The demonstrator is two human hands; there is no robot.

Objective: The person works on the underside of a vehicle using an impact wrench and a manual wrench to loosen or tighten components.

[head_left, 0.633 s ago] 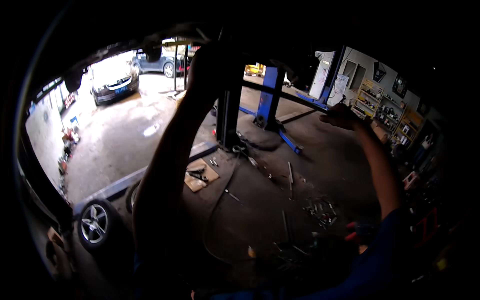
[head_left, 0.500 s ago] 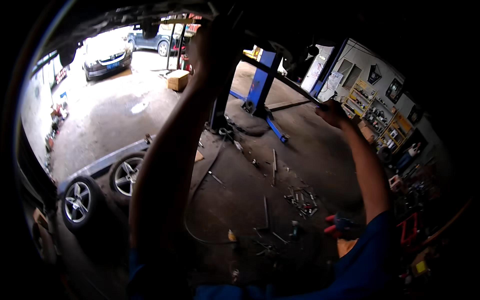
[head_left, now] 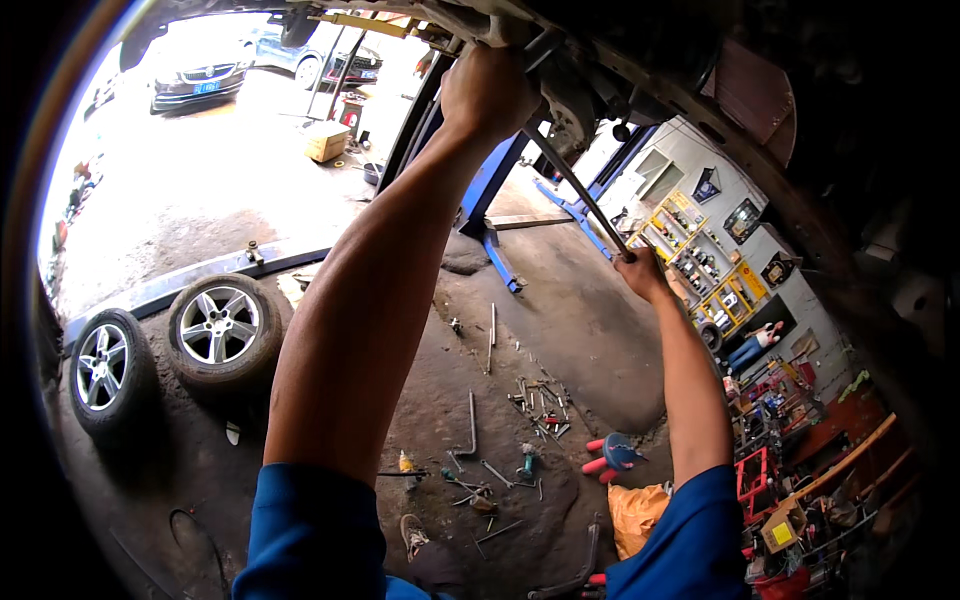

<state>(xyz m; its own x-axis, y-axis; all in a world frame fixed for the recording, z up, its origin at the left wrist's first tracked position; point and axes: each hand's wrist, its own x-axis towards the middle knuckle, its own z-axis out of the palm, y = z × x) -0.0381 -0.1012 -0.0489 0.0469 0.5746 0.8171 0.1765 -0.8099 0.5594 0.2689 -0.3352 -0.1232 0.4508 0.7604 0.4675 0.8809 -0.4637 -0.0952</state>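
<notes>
Overhead, beneath a raised car's underbody [head_left: 640, 75], my left hand [head_left: 490, 92] is closed in a fist at the upper end of a long metal bar [head_left: 580, 190]. The fist hides most of what it grips, and a short round metal piece [head_left: 543, 48] shows just past it. Lower and to the right, my right hand [head_left: 640, 272] wraps its fingers round the bar's other end. The bar slants down from the left hand to the right one.
Two wheels with tyres [head_left: 222, 325] lie at left beside a metal rail [head_left: 200, 287]. Scattered tools [head_left: 540, 405] cover the floor below, near an orange bag [head_left: 638, 515]. Blue lift posts [head_left: 490, 180] stand ahead; yellow shelves [head_left: 700, 255] line the right wall. Cars [head_left: 205, 85] are parked outside.
The view has shifted and brightened. Both hands stay on the bar, which now slopes more steeply, its right-hand end lower in the picture. My left hand appears further right.
</notes>
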